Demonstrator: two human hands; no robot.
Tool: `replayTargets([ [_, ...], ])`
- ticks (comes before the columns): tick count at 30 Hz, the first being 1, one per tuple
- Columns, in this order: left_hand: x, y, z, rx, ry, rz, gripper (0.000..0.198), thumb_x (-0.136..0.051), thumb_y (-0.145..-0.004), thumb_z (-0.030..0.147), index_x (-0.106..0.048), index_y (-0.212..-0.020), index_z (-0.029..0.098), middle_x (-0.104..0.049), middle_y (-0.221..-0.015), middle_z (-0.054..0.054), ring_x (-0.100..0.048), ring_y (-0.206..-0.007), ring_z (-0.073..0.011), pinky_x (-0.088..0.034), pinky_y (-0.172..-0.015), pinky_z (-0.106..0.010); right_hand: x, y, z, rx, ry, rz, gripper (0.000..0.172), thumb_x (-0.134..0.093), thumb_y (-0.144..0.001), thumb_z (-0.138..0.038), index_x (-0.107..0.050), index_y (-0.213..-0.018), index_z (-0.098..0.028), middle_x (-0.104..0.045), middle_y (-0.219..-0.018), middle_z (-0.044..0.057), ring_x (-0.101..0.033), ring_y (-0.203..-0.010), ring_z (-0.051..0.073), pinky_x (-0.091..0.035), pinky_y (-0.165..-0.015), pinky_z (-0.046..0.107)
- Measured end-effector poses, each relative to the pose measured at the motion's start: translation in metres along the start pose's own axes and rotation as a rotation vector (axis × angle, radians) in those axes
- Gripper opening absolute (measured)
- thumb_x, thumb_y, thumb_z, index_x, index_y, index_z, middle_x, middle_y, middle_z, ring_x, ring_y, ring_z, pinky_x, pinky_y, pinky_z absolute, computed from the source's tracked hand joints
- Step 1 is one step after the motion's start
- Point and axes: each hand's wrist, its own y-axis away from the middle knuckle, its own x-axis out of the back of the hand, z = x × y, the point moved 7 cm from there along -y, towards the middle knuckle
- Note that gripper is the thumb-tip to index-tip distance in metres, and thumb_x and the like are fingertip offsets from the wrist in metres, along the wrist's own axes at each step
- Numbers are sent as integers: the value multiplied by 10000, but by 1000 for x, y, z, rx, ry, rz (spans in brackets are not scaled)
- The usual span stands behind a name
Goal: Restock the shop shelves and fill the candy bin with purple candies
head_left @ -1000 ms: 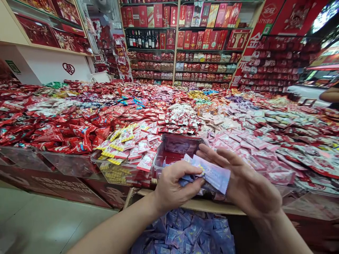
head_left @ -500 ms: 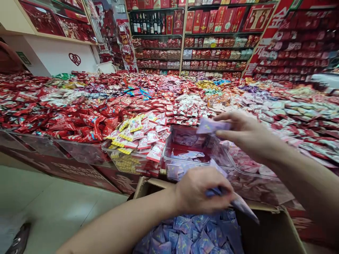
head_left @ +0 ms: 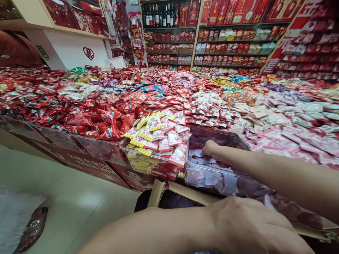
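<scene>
My right hand (head_left: 209,148) reaches forward into a clear plastic bin (head_left: 233,139) at the front of the candy display. Its fingers are curled down among the purple candy packets (head_left: 212,176) that lie in the bin. My left hand (head_left: 249,225) is low at the bottom edge, over an open cardboard box (head_left: 159,192). Only its back shows; its fingers point down out of sight. The inside of the box is hidden by my left forearm.
A wide display of red, pink and yellow wrapped sweets (head_left: 159,130) fills clear bins in front of me. Shelves of red gift boxes and bottles (head_left: 169,16) line the back wall. A tiled floor and a brown sandal (head_left: 31,229) are at the lower left.
My right hand carried a purple packet from in front of me forward and down into the clear bin. My left hand sank lower toward the box, and the view shifted left.
</scene>
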Motion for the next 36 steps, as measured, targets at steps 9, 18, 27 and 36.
replayTargets([
  [9, -9, 1, 3, -46, -151, -239, 202, -567, -801, 258, -698, -890, 132, -683, -958, -15, -618, -911, -108, -468, -716, -149, -25, 6, 10, -98, 873, -473, 110, -600, -809, -235, -630, -816, -129, -654, -903, 36, -606, -889, 157, -473, -830, 358],
  [18, -12, 13, -10, -93, -173, 94, 213, -508, -824, 264, -677, -798, 137, -669, -799, -14, -613, -757, -115, -438, -707, -221, -44, 18, 1, 176, 971, -748, 230, -557, -798, -131, -668, -997, -163, -662, -1065, 68, -583, -1018, 167, -420, -888, 267],
  [27, -12, 14, -13, -86, -199, 100, 216, -503, -832, 277, -665, -779, 145, -656, -740, 2, -596, -726, -110, -422, -688, -221, -21, 17, 6, -60, 1260, -793, 186, -575, -829, -270, -620, -912, -111, -640, -982, 68, -597, -934, 175, -475, -826, 370],
  [36, -11, 14, -18, -66, -273, 79, 220, -483, -842, 278, -648, -774, 149, -648, -730, 1, -586, -704, -110, -427, -671, -228, -19, 23, 10, -145, 1196, -933, 381, -748, -613, -344, -659, -847, -57, -663, -839, 95, -621, -840, 241, -479, -739, 336],
])
